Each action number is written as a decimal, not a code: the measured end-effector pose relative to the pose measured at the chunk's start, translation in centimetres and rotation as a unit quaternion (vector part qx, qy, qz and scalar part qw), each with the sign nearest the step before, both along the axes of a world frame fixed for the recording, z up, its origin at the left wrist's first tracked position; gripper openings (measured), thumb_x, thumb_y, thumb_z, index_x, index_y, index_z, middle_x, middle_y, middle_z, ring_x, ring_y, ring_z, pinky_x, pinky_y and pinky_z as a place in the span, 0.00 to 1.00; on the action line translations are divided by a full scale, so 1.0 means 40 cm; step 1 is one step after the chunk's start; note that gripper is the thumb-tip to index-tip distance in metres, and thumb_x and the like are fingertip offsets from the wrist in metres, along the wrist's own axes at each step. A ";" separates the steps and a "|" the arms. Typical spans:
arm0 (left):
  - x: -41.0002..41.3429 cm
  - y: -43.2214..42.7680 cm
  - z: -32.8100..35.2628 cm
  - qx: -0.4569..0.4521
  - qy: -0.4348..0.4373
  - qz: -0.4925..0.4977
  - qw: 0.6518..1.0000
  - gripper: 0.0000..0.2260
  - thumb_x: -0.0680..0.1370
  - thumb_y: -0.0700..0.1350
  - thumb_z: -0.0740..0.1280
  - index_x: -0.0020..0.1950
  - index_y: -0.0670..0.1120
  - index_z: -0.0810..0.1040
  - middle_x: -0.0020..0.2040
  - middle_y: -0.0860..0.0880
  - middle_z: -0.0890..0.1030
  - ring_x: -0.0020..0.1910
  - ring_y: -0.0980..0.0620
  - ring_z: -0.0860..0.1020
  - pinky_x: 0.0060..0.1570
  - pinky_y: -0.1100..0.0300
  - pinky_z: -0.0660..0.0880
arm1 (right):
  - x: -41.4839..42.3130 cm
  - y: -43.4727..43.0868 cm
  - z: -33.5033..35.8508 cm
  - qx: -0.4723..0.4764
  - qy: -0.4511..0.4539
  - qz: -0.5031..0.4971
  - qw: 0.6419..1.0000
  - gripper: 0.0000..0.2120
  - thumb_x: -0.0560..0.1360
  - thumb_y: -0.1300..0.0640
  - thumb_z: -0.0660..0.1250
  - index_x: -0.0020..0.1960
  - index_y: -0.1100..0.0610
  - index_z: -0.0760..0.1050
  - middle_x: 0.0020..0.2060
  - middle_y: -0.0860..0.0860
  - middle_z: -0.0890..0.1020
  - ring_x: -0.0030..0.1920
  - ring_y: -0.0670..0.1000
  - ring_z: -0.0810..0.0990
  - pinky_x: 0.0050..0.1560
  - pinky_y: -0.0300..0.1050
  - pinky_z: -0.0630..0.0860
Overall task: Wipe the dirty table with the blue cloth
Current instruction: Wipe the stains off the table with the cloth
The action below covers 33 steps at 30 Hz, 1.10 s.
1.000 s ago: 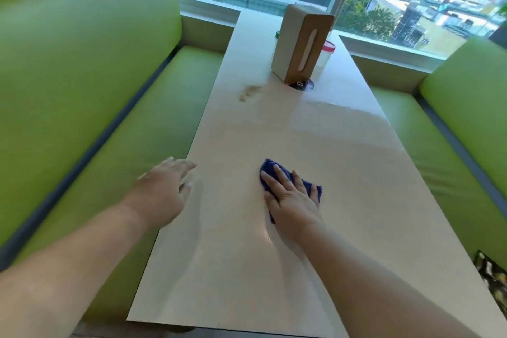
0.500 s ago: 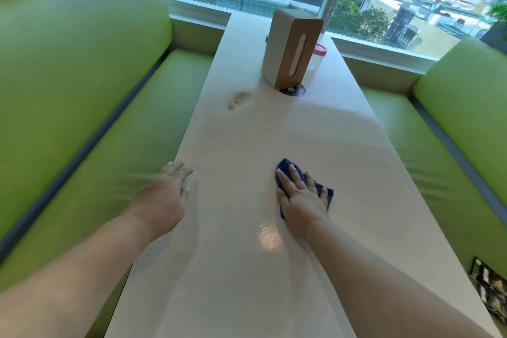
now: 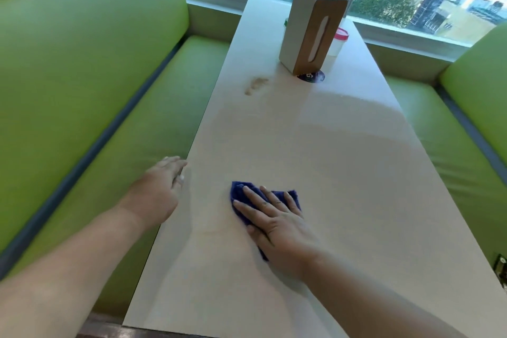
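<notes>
Blue cloth [image 3: 241,192] lies pressed under the flat, spread right hand [image 3: 277,223] at lower centre, while the brown smear [image 3: 255,85] higher up remains unwiped.

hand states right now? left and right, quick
Left hand: open, fingers straight, holding nothing, by the table edge.
Right hand: open, flat fingers pressing the blue cloth onto the table.

We see a deep blue cloth [image 3: 238,191], a pale beige table [image 3: 343,173] with a brownish smudge [image 3: 256,84], lime green benches [image 3: 82,63] striped with grey, and a white and tan tissue box [image 3: 310,33].
</notes>
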<state>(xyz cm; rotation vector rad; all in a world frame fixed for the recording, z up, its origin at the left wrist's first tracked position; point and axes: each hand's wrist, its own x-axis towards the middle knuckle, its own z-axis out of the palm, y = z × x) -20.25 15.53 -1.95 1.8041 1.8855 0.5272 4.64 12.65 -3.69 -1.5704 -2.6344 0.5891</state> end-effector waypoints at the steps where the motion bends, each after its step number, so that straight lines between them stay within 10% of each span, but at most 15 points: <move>1: -0.010 -0.013 0.000 0.002 -0.003 0.008 1.000 0.18 0.80 0.41 0.56 0.71 0.44 0.68 0.74 0.46 0.65 0.75 0.51 0.59 0.73 0.58 0.55 | -0.010 -0.014 0.003 -0.003 -0.006 0.008 1.000 0.33 0.70 0.34 0.29 0.73 0.33 0.50 0.75 0.34 0.45 0.76 0.44 0.37 0.74 0.51 0.35; 10: -0.042 -0.058 0.047 0.077 -0.042 0.060 0.994 0.16 0.80 0.45 0.57 0.68 0.46 0.71 0.70 0.47 0.70 0.69 0.49 0.69 0.68 0.59 0.62 | -0.246 -0.073 0.008 0.022 0.028 0.173 0.984 0.22 0.79 0.41 0.44 0.72 0.36 0.58 0.76 0.39 0.54 0.77 0.53 0.48 0.72 0.56 0.37; 19: -0.105 -0.121 0.056 0.062 -0.060 0.116 0.989 0.16 0.81 0.46 0.57 0.68 0.48 0.71 0.69 0.48 0.71 0.67 0.49 0.70 0.66 0.57 0.64 | -0.158 0.009 -0.014 0.015 -0.015 0.061 0.998 0.31 0.71 0.36 0.34 0.73 0.33 0.52 0.76 0.36 0.48 0.77 0.50 0.43 0.74 0.58 0.39; 26: -0.099 -0.126 0.051 0.059 -0.057 0.083 0.993 0.15 0.81 0.47 0.57 0.66 0.49 0.73 0.67 0.49 0.73 0.66 0.50 0.71 0.64 0.60 0.64 | -0.215 -0.121 -0.002 0.012 0.027 0.236 0.971 0.21 0.79 0.42 0.47 0.72 0.35 0.59 0.75 0.36 0.53 0.77 0.50 0.48 0.72 0.54 0.38; 33: -0.105 -0.184 -0.024 -0.078 -0.127 -0.034 0.988 0.23 0.76 0.60 0.54 0.66 0.53 0.74 0.70 0.57 0.70 0.72 0.61 0.61 0.72 0.63 0.55 | -0.124 -0.066 -0.006 0.009 -0.009 0.084 0.996 0.27 0.74 0.37 0.37 0.73 0.32 0.52 0.75 0.34 0.48 0.77 0.45 0.43 0.74 0.57 0.40</move>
